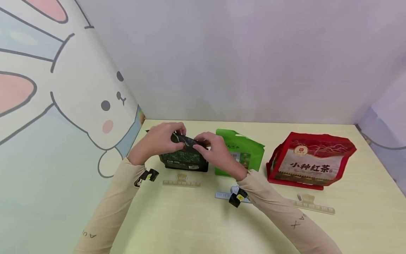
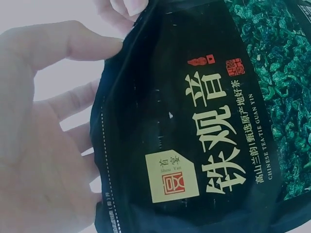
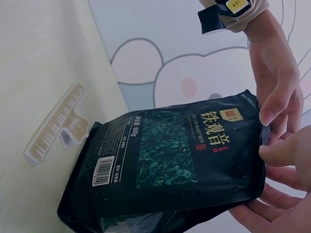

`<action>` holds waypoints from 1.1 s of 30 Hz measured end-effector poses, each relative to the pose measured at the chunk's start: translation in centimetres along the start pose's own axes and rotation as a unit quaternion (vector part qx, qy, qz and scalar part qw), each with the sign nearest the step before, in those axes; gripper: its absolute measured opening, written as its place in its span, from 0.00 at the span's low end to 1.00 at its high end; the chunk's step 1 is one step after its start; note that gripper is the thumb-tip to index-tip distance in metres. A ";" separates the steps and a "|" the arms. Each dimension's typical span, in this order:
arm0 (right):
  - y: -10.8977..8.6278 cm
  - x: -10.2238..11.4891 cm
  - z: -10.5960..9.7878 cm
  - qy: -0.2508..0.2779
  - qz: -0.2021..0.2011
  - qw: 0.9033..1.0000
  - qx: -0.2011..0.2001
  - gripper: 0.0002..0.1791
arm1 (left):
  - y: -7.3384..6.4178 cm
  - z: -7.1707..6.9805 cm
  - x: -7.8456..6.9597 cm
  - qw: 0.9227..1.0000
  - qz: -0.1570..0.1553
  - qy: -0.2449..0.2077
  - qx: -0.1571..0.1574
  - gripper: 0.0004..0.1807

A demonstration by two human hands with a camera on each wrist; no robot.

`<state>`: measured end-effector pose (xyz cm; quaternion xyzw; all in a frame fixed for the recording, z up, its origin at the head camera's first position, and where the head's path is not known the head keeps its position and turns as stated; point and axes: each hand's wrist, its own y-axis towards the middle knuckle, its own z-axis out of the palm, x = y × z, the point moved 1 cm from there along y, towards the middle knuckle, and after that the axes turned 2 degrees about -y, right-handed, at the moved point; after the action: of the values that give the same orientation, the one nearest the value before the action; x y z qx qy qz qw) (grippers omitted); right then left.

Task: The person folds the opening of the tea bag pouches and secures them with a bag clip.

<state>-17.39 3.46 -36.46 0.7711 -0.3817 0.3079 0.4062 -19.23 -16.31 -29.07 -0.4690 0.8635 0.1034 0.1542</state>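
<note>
A black bag of tea (image 1: 184,159) with a green leaf picture stands upright at the left of the table. My left hand (image 1: 160,139) pinches the left part of its top edge between thumb and fingers. On the right part of that edge, my right hand (image 1: 219,151) grips with the thumb in front and fingers behind. The right wrist view shows both thumbs close together on the rim of the tea bag (image 3: 165,160). Gold lettering fills the bag's front in the left wrist view, beside the left hand (image 2: 43,97).
A green bag (image 1: 255,150) stands right of the black one, partly behind my right forearm. Farther right is a red tea bag (image 1: 311,162). Piano-key-patterned clips lie in front: a beige clip (image 1: 182,182), a blue clip (image 1: 223,195) and another beige clip (image 1: 314,206). Walls border the table.
</note>
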 end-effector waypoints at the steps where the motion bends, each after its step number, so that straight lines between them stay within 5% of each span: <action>1: 0.0 0.0 0.0 0.000 0.001 1.000 0.000 0.09 | 0.0 0.0 0.0 1.000 0.002 0.003 -0.001 0.12; 23: -0.1 -0.4 0.6 -0.032 -0.022 0.998 -0.049 0.07 | 0.1 0.6 0.4 0.999 -0.002 -0.024 -0.028 0.05; 33: 0.0 -0.6 1.2 -0.054 -0.037 0.996 -0.059 0.09 | 0.2 0.3 0.4 1.000 0.003 0.012 -0.016 0.06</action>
<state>-17.49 2.66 -37.49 0.7746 -0.3922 0.2275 0.4410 -19.52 -16.44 -29.47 -0.4700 0.8650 0.1122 0.1355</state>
